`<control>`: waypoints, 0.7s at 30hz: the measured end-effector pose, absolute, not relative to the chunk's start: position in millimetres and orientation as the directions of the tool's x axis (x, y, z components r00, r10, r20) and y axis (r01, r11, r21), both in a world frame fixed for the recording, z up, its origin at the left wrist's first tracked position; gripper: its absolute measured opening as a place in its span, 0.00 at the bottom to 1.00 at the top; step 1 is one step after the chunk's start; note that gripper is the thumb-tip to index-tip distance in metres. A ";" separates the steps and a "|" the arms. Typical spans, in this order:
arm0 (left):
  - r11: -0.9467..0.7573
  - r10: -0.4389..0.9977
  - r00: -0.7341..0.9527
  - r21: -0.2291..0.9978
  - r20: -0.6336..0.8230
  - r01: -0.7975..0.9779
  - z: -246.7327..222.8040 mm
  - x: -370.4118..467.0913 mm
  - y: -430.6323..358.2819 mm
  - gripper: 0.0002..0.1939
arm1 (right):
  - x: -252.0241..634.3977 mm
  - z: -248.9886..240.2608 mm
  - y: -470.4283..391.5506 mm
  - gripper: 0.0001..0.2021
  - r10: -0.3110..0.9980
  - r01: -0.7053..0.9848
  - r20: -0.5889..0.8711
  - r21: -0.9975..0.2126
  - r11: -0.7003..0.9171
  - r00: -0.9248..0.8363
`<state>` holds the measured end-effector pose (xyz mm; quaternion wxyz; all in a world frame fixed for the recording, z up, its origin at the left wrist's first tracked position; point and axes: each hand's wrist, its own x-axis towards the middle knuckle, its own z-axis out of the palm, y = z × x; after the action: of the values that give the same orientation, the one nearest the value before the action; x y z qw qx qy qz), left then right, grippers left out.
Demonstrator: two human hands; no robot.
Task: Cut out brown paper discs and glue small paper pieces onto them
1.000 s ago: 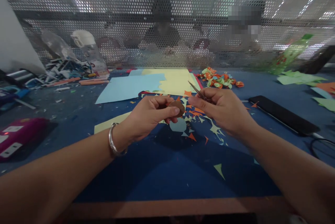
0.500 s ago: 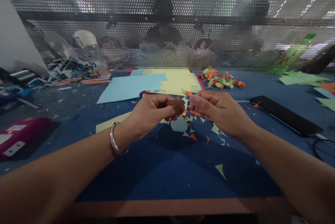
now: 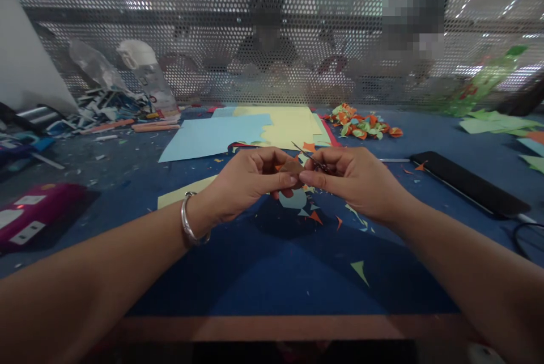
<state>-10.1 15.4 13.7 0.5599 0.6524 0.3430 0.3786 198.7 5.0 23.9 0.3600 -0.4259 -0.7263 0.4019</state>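
Observation:
My left hand (image 3: pixel 255 182) is closed, pinching a small brownish-orange piece of paper (image 3: pixel 292 167) between thumb and fingers. My right hand (image 3: pixel 351 180) is closed around small, slim scissors (image 3: pixel 312 159). Their thin blades point up and to the left, and the fingers hide most of the handles. The right thumb tip meets the paper's edge beside the left thumb. Below the hands lies a rounded light-blue paper piece (image 3: pixel 293 199) on the blue tabletop, among orange, green and yellow scraps (image 3: pixel 315 216).
Blue (image 3: pixel 212 137) and yellow paper sheets (image 3: pixel 293 126) lie behind the hands. A heap of curled paper pieces (image 3: pixel 365 125) sits back right, near a black phone-like device (image 3: pixel 467 185). Leftward are a magenta power strip (image 3: pixel 40 211) and a white-lidded bottle (image 3: pixel 147 77). A perforated screen (image 3: pixel 204 24) stands behind.
My right hand has moved left against the paper in my left hand. The scissors have turned, their blades now slanting farther left. The view has shifted slightly.

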 end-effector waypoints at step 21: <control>-0.169 0.839 0.531 0.984 0.118 0.049 13.1 -14.8 19.3 0.14 | 201.6 23.9 3.8 0.17 0.914 0.303 0.137 -0.916 0.264 -0.382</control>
<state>-14.8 19.3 13.1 0.5545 0.6766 0.3284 0.3562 201.6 3.8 23.9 0.3550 -0.4276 -0.7112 0.4305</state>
